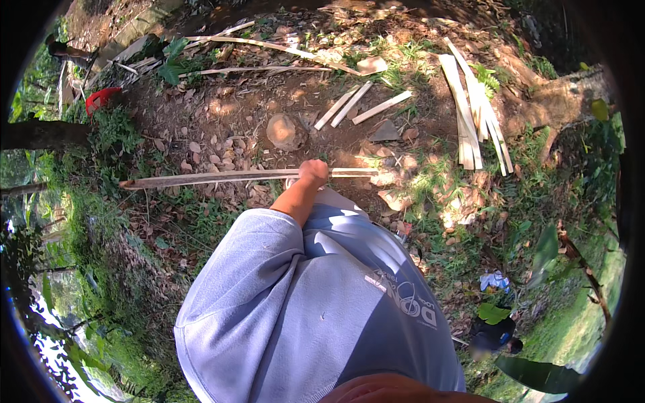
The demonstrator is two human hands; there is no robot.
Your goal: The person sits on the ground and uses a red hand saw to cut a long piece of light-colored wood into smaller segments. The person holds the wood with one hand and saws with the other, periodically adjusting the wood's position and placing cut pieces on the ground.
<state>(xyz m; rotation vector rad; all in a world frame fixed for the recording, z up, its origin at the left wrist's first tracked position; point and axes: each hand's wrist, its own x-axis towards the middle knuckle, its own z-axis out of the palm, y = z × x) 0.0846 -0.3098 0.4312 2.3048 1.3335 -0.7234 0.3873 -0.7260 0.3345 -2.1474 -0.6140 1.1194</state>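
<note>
1. Nearest: pale blue shirt sleeve (269, 289), filling the lower view.
2. Left hand (314, 172) wrapped around long bamboo strip (222, 177), held level above the dirt ground (242, 114), probably for balance.
3. Right hand unseen.
4. Cut slats (474, 107) stacked aside.

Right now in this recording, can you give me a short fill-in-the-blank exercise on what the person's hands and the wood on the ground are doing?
1. One hand closes its grip around a long, thin ____ strip of split wood.
2. Three short pale wooden slats lie on the ____ beyond that hand.
3. The person's upper body is covered by a light ____ short-sleeved shirt.
4. A bundle of long pale wooden slats lies to the ____ of the three short ones.

Missing words: horizontal; ground; blue; right
</note>
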